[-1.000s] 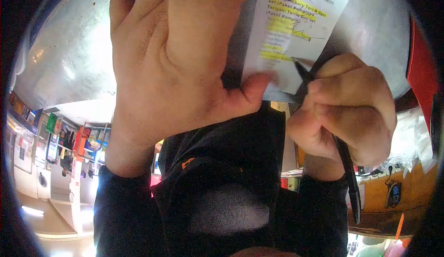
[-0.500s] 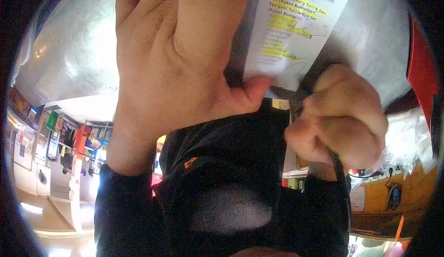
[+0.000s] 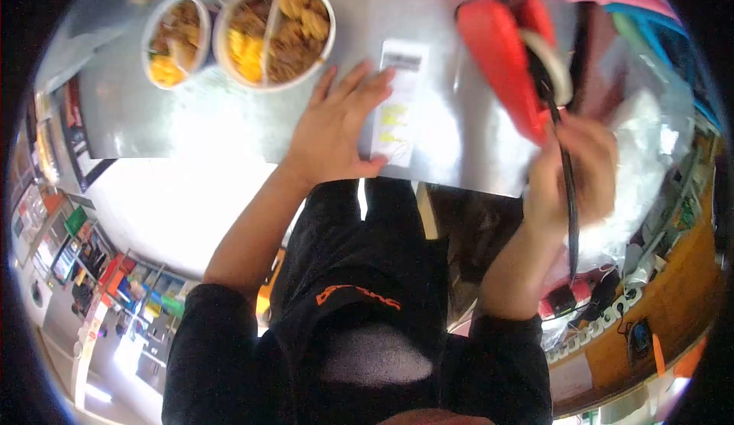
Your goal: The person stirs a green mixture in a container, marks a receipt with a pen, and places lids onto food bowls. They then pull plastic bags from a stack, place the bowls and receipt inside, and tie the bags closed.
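L hand [image 3: 332, 131] lies flat, fingers spread, pinning receipt [image 3: 397, 100] at near edge of surface [image 3: 459, 142], right of food bowls [image 3: 275, 27]. R hand [image 3: 573, 173] has a closed grip on pen [image 3: 570, 234], raised by red tape dispenser [image 3: 501, 58]. Prob. best: press palm firmly so paper can't slide.

Presses left hand [image 3: 336, 131] flat, fingers spread, on a steel counter [image 3: 459, 131], fingertips and thumb overlapping the left edge of a white receipt [image 3: 399, 108] streaked with yellow marker. Grips a black pen [image 3: 572, 234] in the right hand [image 3: 573, 173], which is blurred and raised just beside a red holder [image 3: 501, 58], possibly a tape dispenser. Beyond the left hand, side by side: a small bowl [image 3: 177, 39] and a larger divided bowl [image 3: 275, 31] of fried food. Clear plastic bags [image 3: 646, 165] past the right hand.
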Motion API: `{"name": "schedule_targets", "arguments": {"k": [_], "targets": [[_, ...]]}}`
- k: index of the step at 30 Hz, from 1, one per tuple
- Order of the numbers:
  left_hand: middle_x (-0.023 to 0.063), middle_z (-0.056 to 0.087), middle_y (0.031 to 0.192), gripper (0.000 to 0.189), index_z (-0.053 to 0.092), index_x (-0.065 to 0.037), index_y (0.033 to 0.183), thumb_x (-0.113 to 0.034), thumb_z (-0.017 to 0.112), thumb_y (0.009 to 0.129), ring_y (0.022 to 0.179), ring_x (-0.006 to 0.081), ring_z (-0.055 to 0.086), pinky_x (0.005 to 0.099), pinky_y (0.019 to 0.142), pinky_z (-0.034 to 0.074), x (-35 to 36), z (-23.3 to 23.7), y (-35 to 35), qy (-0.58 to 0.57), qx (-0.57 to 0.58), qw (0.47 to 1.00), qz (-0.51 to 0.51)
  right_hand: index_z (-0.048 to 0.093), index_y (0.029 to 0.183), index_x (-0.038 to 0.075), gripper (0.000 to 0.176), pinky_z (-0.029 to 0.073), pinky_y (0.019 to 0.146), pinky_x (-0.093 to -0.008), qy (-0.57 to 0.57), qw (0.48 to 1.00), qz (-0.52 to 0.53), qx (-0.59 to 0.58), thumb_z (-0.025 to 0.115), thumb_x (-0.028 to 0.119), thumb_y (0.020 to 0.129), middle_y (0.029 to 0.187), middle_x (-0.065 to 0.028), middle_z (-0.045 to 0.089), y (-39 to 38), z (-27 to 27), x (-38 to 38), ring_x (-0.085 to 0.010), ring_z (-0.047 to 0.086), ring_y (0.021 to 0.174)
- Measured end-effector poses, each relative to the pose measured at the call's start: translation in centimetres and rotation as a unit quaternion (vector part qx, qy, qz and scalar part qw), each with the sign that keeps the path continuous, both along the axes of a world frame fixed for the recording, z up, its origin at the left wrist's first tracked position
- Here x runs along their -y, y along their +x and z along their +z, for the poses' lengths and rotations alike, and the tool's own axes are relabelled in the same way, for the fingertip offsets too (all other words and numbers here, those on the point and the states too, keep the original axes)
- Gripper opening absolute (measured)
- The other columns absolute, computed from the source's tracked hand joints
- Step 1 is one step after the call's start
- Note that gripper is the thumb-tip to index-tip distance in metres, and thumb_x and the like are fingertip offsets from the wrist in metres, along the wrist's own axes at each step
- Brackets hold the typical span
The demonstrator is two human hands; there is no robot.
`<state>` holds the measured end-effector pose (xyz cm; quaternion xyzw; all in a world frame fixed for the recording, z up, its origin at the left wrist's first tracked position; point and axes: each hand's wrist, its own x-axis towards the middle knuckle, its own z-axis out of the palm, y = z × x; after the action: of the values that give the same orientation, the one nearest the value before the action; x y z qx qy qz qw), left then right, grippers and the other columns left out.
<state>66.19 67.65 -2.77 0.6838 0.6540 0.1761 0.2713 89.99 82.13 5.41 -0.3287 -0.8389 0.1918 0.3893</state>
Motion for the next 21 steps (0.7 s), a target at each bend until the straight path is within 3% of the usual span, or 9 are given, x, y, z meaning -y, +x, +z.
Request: {"name": "schedule_targets", "arguments": {"k": [2,6,7,8,11,12,14,18,21], "targets": [[0.009,0.036,0.15,0.086,0.044,-0.009,0.132,-0.03,0.08,0.058,0.141,0.0296,0.029,0.0547,0.115,0.018,-0.2,0.6,-0.1,0.011,-0.009,1.0,-0.002,0.066,0.086,0.003,0.016,0.052,0.066,-0.0321,-0.148,0.98,-0.106,-0.076,0.073,0.002,0.071,0.082,-0.0098,0.066,-3.4,0.8,-1.8,-0.0252,0.063,0.071],[0.0144,0.03,0.152,0.091,0.044,-0.007,0.135,-0.034,0.082,0.057,0.143,0.0329,0.022,0.0525,0.117,0.014,-0.3,1.4,-0.5,0.008,-0.004,1.0,-0.001,0.069,0.092,0.004,0.025,0.049,0.081,-0.0388,-0.103,0.984,-0.097,0.105,0.077,0.011,0.07,0.087,-0.0117,0.068,-5.8,0.3,-5.5,-0.029,0.062,0.086],[0.0144,0.03,0.152,0.091,0.044,-0.007,0.135,-0.034,0.082,0.057,0.143,0.0329,0.022,0.0525,0.117,0.014,-0.1,1.6,-0.6,0.017,-0.016,1.0,0.002,0.067,0.103,0.004,0.041,0.046,0.088,-0.0414,-0.078,0.986,-0.075,0.124,0.081,0.018,0.067,0.095,-0.0129,0.067,-5.5,0.9,-5.5,-0.0307,0.061,0.091],[0.0146,0.029,0.152,0.086,0.046,-0.008,0.134,-0.034,0.08,0.06,0.143,0.0347,0.021,0.0535,0.116,0.014,0.0,1.8,-0.7,0.024,-0.003,1.0,-0.002,0.067,0.103,0.004,0.041,0.046,0.088,-0.0414,-0.069,0.989,-0.072,0.113,0.081,0.018,0.067,0.095,-0.0129,0.067,-4.7,1.8,-5.2,-0.0307,0.061,0.091],[0.0142,0.028,0.153,0.073,0.05,-0.012,0.132,-0.035,0.075,0.067,0.143,0.0378,0.019,0.0568,0.115,0.014,0.5,1.3,-0.4,0.048,-0.023,0.998,-0.021,0.058,0.121,0.003,0.072,0.046,0.093,-0.0409,-0.146,0.958,-0.117,0.219,0.085,0.026,0.058,0.11,-0.0161,0.063,0.0,2.5,-3.2,-0.0358,0.06,0.1],[0.0136,0.029,0.153,0.066,0.052,-0.014,0.131,-0.035,0.072,0.071,0.143,0.0391,0.018,0.059,0.114,0.013,0.4,1.3,-0.1,0.06,-0.049,0.996,-0.037,0.058,0.121,0.003,0.072,0.046,0.093,-0.0409,-0.143,0.959,-0.114,0.216,0.085,0.026,0.058,0.11,-0.0161,0.063,0.8,2.5,-3.0,-0.0358,0.06,0.1],[0.0114,0.029,0.154,0.057,0.055,-0.018,0.13,-0.035,0.067,0.077,0.144,0.0379,0.018,0.0628,0.113,0.01,0.0,1.2,1.2,0.049,-0.068,0.996,-0.034,0.056,0.126,0.002,0.075,0.049,0.091,-0.0408,-0.257,0.901,-0.067,0.342,0.084,0.021,0.059,0.108,-0.0177,0.065,2.1,2.1,-2.6,-0.0369,0.061,0.102],[0.0093,0.027,0.156,0.059,0.053,-0.021,0.134,-0.034,0.067,0.078,0.145,0.0358,0.017,0.0621,0.114,0.007,-2.9,2.3,4.2,0.013,-0.126,0.989,-0.079,0.053,0.131,0.001,0.079,0.052,0.087,-0.0409,-0.234,0.911,-0.044,0.336,0.082,0.016,0.059,0.106,-0.0198,0.067,3.0,0.7,-4.5,-0.0369,0.064,0.099],[0.0108,0.033,0.151,0.06,0.052,-0.022,0.135,-0.032,0.066,0.077,0.141,0.0346,0.025,0.0562,0.115,0.013,-5.7,2.7,6.2,0.061,-0.167,0.981,-0.075,0.052,0.133,0.002,0.078,0.051,0.088,-0.0416,-0.235,0.92,-0.005,0.313,0.081,0.015,0.061,0.107,-0.0213,0.066,3.5,0.6,-5.2,-0.0365,0.064,0.1]]}}
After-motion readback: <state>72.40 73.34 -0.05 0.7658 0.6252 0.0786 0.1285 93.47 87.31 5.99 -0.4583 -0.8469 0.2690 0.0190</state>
